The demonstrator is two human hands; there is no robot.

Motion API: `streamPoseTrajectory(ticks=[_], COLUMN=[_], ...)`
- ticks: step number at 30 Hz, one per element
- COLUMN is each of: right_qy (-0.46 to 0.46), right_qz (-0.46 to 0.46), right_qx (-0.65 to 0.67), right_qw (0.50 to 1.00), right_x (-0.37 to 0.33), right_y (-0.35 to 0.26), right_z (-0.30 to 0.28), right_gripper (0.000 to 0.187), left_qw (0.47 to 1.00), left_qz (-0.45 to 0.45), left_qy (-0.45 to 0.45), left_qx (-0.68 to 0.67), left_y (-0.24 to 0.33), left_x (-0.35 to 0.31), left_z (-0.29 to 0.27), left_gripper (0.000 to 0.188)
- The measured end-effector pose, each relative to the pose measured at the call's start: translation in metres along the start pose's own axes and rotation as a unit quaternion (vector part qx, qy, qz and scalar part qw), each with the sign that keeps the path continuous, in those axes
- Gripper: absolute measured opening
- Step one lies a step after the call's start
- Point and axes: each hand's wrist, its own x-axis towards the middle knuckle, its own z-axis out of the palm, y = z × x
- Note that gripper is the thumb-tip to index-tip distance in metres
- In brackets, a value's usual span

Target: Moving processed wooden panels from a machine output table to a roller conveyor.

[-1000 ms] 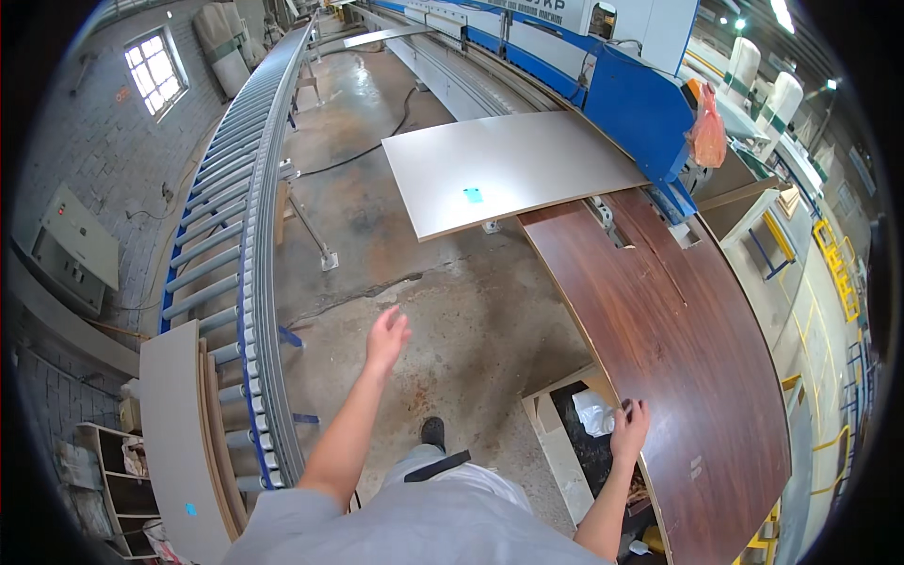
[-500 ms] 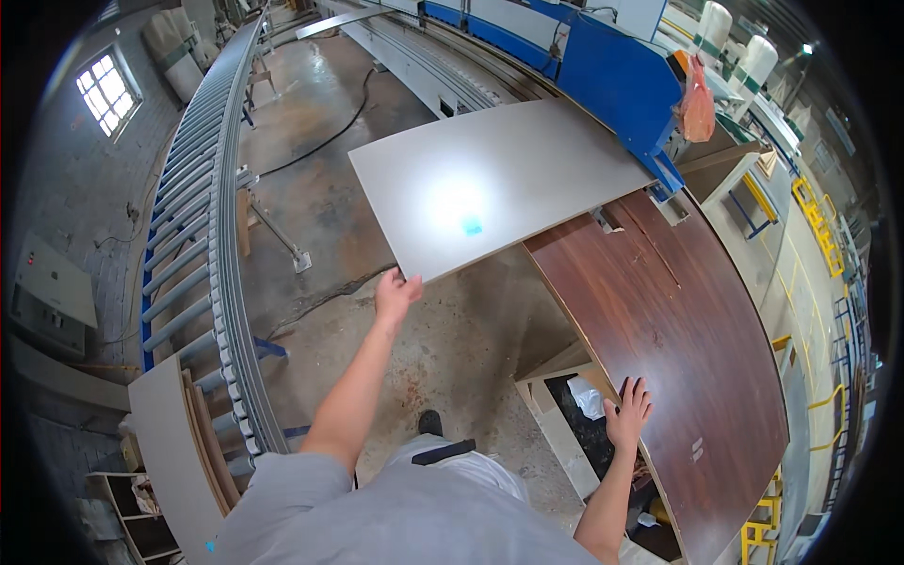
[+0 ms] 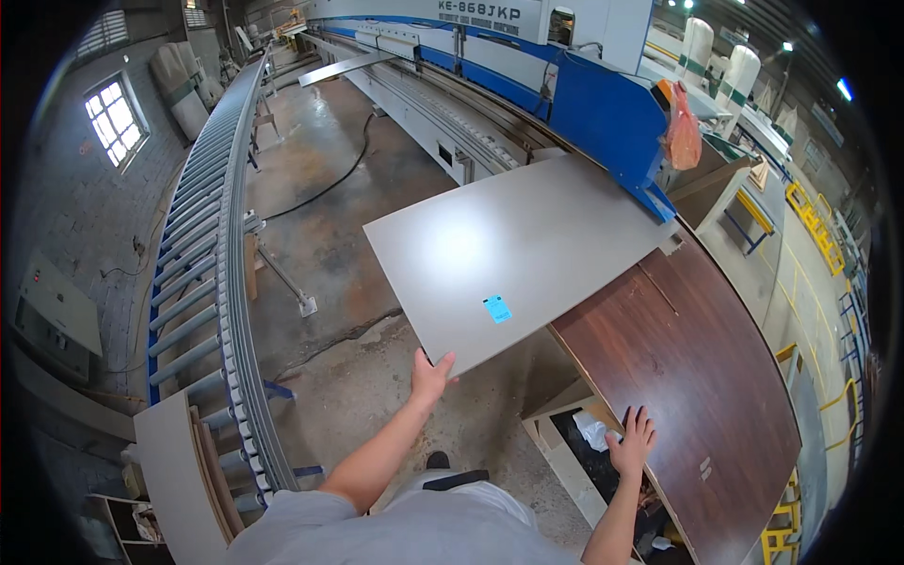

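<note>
My left hand (image 3: 433, 377) grips the near left corner of a flat light-grey panel (image 3: 405, 273), thumb on top and fingers mostly hidden beneath. A small blue sticker (image 3: 496, 309) lies on the panel's upper face. The panel's far right end rests by the blue guard of a long machine and overlaps a dark-brown wood-grain tabletop (image 3: 697, 377). My right hand (image 3: 635, 443) lies on the left edge of that tabletop with fingers spread, holding nothing.
A roller conveyor (image 3: 193, 292) runs along the left, with several boards (image 3: 179, 471) leaning at its near end. The blue-and-white machine (image 3: 603, 122) stands ahead; an orange bag (image 3: 682, 132) hangs from it. Under the tabletop is an open cabinet (image 3: 565, 461). A dark cable (image 3: 330, 184) crosses the floor.
The grey panel's left end has swung toward me along with my left hand. My right hand stays on the tabletop's edge. The view has tilted up, showing more of the machine.
</note>
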Motion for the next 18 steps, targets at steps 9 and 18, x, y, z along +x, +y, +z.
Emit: streamPoseTrajectory(ticks=[9, 18], right_qy=[0.008, 0.052], right_qz=[0.006, -0.014], right_qx=[-0.005, 0.008], right_qw=[1.0, 0.999], right_x=[0.004, -0.005], right_y=[-0.004, 0.01], right_z=[-0.004, 0.0], right_gripper=[0.082, 0.076], left_qw=[0.975, 0.945], left_qz=[-0.111, -0.167], left_qy=[-0.021, -0.072], left_qx=[-0.193, -0.272], left_y=[-0.041, -0.04], left_x=[-0.014, -0.045], left_z=[-0.009, 0.02], left_gripper=[0.033, 0.037])
